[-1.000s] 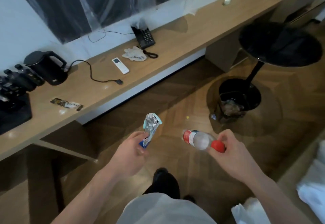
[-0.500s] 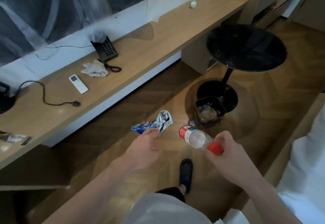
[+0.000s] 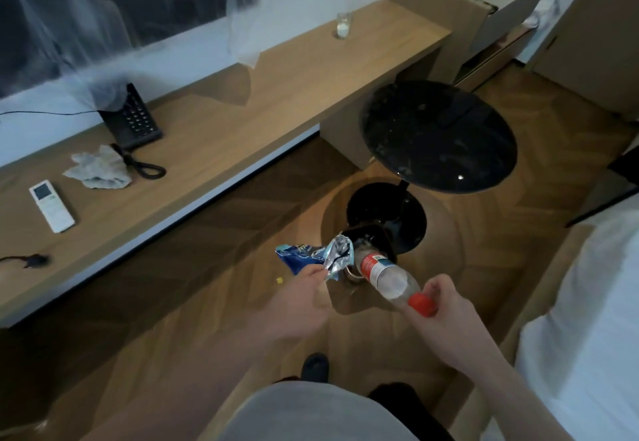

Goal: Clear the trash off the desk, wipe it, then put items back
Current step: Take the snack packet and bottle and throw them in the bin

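Note:
My left hand pinches a crumpled blue and silver snack wrapper over the floor. My right hand grips an empty clear plastic bottle by its red cap end, label end pointing away. Both items hang just in front of a dark trash bin on the floor beside the round table's base. The long wooden desk runs along the wall on the left.
On the desk lie a white remote, a crumpled grey cloth, a black phone, a plug and a glass. A round black table stands ahead. White bedding is at the right.
I have stepped closer to the bin and the view has swung right. Both hands, still holding wrapper and bottle, now sit nearer the bin. The wrapper has tipped toward it.

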